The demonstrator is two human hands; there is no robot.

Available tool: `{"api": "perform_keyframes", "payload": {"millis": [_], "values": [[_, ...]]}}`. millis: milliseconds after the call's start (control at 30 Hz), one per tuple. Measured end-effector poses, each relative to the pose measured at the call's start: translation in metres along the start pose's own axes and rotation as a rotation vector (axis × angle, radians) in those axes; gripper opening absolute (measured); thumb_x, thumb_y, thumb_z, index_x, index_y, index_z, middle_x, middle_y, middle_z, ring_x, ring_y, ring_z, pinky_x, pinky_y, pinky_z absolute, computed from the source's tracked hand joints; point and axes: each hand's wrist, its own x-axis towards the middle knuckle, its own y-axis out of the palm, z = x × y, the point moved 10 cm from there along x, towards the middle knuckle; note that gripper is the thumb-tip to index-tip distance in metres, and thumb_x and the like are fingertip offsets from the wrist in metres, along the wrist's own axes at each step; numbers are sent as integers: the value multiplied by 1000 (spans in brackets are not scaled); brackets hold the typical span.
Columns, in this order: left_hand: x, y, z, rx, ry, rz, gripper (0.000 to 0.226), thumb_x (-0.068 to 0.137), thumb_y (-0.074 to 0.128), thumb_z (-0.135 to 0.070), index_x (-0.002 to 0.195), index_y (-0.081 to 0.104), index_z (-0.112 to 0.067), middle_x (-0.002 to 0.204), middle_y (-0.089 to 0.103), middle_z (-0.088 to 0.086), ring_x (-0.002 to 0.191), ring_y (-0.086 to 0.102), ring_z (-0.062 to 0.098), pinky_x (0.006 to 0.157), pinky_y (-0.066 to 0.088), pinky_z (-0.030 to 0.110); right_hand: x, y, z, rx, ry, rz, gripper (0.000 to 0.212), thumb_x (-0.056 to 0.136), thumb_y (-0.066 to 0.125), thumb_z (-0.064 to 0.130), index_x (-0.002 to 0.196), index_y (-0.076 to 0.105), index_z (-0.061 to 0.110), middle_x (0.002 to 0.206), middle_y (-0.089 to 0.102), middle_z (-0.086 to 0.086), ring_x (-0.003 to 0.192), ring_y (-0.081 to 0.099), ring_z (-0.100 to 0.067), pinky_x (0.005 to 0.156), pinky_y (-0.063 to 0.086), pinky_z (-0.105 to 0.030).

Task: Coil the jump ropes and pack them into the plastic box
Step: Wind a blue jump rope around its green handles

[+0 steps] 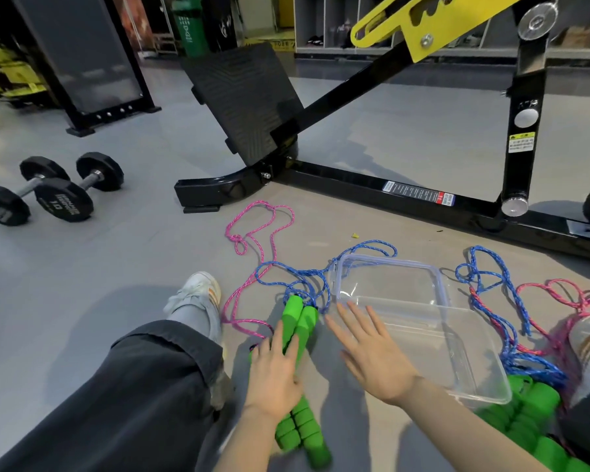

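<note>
A pair of green foam handles [300, 321] is pressed to the floor [116, 267] under the left hand [273, 373], whose fingers are laid nearly straight along them, not clenched. The right hand [372, 356] is held flat and released at the near corner of the clear plastic box [491, 400]. The blue rope [286, 267] and pink rope [252, 229] are strewn in loose tangles around the box. The cords are judged light, limp and prone to snagging. The soft, grippy handles are best taken first, and the loops gathered from there.

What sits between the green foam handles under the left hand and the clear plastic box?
Head view: only the open right hand over bare grey floor, between the green foam handles and the clear plastic box.
</note>
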Motion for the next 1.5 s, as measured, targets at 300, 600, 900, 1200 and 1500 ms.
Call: {"api": "perform_keyframes", "payload": {"millis": [300, 600, 900, 1200, 1500], "values": [[-33, 12, 28, 34, 245, 84, 69, 55, 54, -43, 120, 64, -23, 139, 51, 11, 110, 60, 28, 96, 48, 40, 43, 44, 77, -149, -196, 301, 89, 71, 73, 11, 145, 25, 2, 151, 24, -22, 141, 23, -32, 113, 7, -40], [-39, 34, 51, 173, 228, 97, 71, 59, 37, -42, 121, 66, -20, 130, 56, 22, 114, 59, 36, 102, 24, 53, 57, 66, 87, -104, -198, 433, 84, 87, 50, 3, 149, -6, 11, 154, 11, -14, 144, 3, -30, 111, -15, -45], [-42, 30, 65, -13, 100, -154, 100, 60, 42, -38, 153, 8, -26, 131, 51, 31, 122, 37, 43, 108, 14, 53, 56, 80, 66, 149, -19, 433, 89, 80, 52, 6, 149, -3, 10, 151, 14, -7, 137, 17, -26, 114, 14, -33], [-35, 35, 55, -132, -71, -170, 81, 62, 40, -32, 140, 37, -13, 137, 50, 24, 127, 37, 34, 111, 8, 46, 53, 79, 53, 129, 65, 438, 74, 77, 61, 18, 139, 22, 14, 135, 33, -6, 125, 34, -25, 103, 25, -36], [-29, 34, 39, -107, -5, -187, 92, 64, 40, -33, 151, 14, -16, 135, 50, 26, 129, 36, 38, 111, 11, 53, 52, 65, 44, -4, 80, 342, 64, 65, 70, 14, 122, 41, 8, 120, 44, -12, 111, 47, -31, 105, 28, -45]]}}
